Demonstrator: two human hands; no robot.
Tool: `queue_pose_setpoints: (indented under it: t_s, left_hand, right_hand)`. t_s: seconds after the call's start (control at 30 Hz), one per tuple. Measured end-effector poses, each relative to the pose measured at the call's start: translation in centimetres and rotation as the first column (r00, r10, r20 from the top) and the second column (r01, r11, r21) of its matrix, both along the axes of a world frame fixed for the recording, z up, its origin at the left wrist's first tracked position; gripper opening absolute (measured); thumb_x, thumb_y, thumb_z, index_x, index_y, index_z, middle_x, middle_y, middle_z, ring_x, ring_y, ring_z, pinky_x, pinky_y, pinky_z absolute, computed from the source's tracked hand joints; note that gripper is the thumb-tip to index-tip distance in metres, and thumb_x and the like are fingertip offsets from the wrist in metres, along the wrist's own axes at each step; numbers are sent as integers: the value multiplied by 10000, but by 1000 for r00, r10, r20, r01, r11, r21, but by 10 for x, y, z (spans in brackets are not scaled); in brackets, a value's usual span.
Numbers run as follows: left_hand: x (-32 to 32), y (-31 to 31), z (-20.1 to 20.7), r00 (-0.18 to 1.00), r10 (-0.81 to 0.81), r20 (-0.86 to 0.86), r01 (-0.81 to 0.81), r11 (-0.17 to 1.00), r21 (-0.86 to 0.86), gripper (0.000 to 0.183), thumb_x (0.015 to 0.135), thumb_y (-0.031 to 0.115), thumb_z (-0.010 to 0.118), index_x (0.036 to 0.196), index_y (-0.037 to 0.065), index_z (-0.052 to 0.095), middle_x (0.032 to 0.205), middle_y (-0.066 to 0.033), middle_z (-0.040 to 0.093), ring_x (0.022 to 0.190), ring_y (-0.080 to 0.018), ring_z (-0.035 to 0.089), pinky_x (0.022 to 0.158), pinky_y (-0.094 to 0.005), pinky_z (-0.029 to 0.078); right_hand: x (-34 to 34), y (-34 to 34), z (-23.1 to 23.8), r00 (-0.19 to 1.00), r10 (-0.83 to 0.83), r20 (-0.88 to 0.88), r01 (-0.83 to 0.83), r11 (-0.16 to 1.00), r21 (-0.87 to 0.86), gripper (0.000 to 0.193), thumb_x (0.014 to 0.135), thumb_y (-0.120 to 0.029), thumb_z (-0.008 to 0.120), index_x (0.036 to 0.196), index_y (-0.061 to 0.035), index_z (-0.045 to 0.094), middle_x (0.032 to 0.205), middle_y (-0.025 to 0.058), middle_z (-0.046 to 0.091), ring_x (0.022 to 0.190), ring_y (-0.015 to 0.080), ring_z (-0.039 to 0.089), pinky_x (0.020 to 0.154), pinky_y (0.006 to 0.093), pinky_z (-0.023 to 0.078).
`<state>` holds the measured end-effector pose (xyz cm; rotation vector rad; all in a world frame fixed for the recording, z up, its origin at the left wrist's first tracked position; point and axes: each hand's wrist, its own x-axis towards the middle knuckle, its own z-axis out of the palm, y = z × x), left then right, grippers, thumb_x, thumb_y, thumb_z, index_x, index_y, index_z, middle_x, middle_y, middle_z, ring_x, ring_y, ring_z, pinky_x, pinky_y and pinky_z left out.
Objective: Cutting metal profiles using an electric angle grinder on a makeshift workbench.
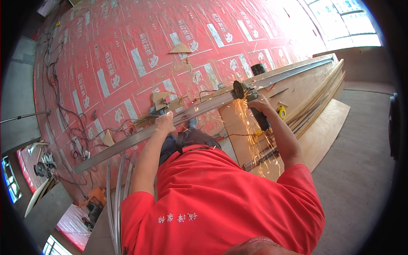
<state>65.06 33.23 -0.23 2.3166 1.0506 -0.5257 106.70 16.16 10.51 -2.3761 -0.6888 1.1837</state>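
My right hand [261, 104] is wrapped round the body of an angle grinder [260, 119]. Its disc [239, 89] meets a long metal channel [199, 109], and a stream of orange sparks [245, 127] falls from there toward my right side. The channel runs slantwise in front of me, from the lower left up to the right. My left hand [165, 123] is closed on the channel left of the grinder. Just beyond that hand lie a small piece of board [160, 101] and a tool that I cannot make out.
Wooden boards [293, 123] and strips are stacked at the right, with a yellow tape measure [281, 111] on them. Printed red sheeting [127, 55] covers the floor ahead. Cables [63, 110] tangle at the left. More metal channels [114, 204] lie by my left side.
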Motion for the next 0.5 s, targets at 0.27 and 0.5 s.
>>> queue_pose_setpoints:
  t_s: [0.27,0.5]
  left_hand:
    - [3,2,4,1000,5,-5,-5,999,-32,446,676,129,713,1055,35,498,963,-192,675,959,-351,668,814,-451,543]
    - [4,3,4,1000,-1,-14,0,998,-55,459,673,125,714,1064,34,491,982,-184,673,973,-341,666,820,-446,541]
  right_hand:
    - [4,-5,12,998,-13,-67,4,991,-133,203,569,-134,771,663,-22,629,618,21,590,543,125,518,497,289,388]
    - [-5,-9,19,1000,-3,24,6,993,-120,230,549,-166,755,697,-33,640,620,38,597,576,148,561,524,313,434]
